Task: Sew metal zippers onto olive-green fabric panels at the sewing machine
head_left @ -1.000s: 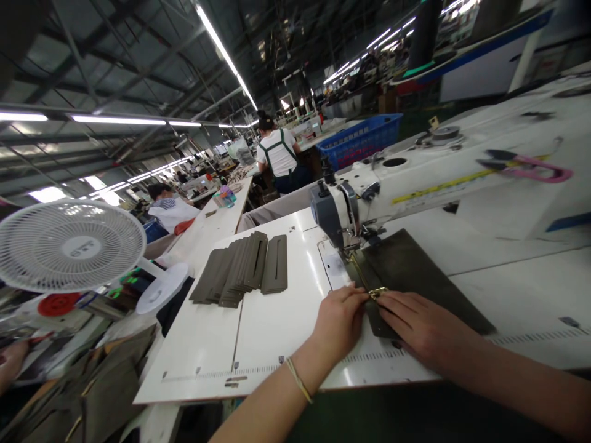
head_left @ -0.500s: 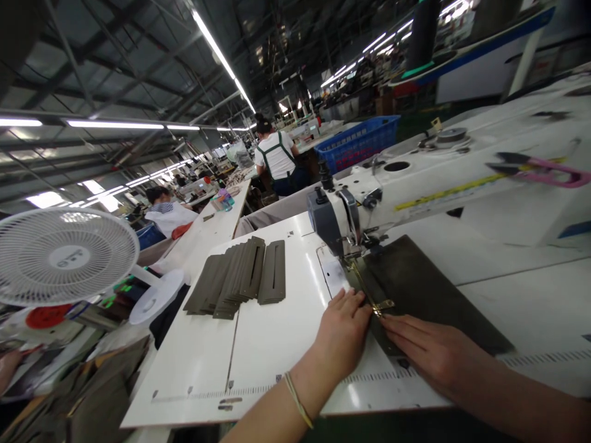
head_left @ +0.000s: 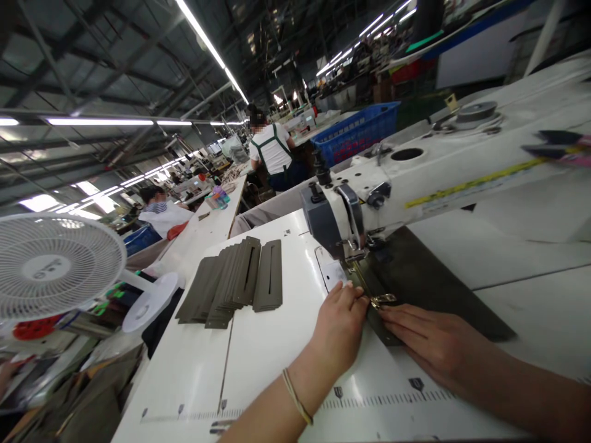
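A dark olive fabric panel [head_left: 429,283] lies under the presser foot of a sewing machine [head_left: 327,215]. Along its left edge runs a brass-coloured zipper, whose metal slider and pull [head_left: 383,299] sit between my hands. My left hand [head_left: 341,326], with a thin band on its wrist, has its bent fingers closed on the panel's left edge beside the zipper. On the other side, my right hand [head_left: 434,341] holds its fingers together on the fabric, fingertips near the slider. The fabric beneath both hands is partly hidden.
A row of slotted olive pieces [head_left: 235,280] lies left on the white table [head_left: 272,363]. Further left stands a white fan [head_left: 60,271]. Snips [head_left: 554,147] rest on the machine arm. Behind are a blue crate [head_left: 355,132] and two people at other tables.
The olive panel and zipper have advanced slightly toward the presser foot, and both hands have moved forward with them. The camera view has shifted and tilted a little.
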Motion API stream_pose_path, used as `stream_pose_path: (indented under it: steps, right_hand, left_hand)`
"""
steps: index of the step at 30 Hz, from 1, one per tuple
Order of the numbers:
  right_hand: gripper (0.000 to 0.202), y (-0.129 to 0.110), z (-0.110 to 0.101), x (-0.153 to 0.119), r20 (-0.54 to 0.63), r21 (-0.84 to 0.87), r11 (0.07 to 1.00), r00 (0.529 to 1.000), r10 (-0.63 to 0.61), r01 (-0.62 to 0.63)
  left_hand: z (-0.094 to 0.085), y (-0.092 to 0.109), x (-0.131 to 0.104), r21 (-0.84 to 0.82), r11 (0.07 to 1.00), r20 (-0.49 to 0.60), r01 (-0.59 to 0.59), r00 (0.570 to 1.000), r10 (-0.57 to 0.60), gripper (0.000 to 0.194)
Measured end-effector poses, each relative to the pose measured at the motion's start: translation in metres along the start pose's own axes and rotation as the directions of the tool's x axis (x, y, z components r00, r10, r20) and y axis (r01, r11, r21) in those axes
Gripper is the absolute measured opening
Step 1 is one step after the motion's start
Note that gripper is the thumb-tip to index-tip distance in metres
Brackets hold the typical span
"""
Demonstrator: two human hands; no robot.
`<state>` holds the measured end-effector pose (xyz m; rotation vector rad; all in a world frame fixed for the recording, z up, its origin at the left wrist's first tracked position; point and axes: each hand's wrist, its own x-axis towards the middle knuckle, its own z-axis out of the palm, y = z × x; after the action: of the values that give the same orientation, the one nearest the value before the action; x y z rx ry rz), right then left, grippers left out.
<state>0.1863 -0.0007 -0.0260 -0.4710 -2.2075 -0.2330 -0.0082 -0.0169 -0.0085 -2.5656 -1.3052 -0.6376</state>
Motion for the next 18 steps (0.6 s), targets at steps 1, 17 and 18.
stream_pose_path:
  steps: [1,17,18]
  right_hand:
    - [0.040,0.002,0.001,0.002,0.006,0.000,1.000,1.000,-0.015,0.015]
    - [0.041,0.031,0.024,0.021,0.036,-0.046,0.998,0.998,-0.046,0.048]
    - [0.041,0.031,0.026,0.021,0.037,-0.048,0.998,0.998,-0.045,0.047]
  left_hand:
    - [0.001,-0.002,0.002,-0.002,1.000,-0.013,-0.003,1.000,0.003,0.017]
    - [0.014,-0.024,0.017,-0.085,0.980,0.046,0.178,0.983,-0.175,0.019]
    - [0.016,-0.026,0.016,-0.096,0.978,0.050,0.187,0.982,-0.183,0.019]
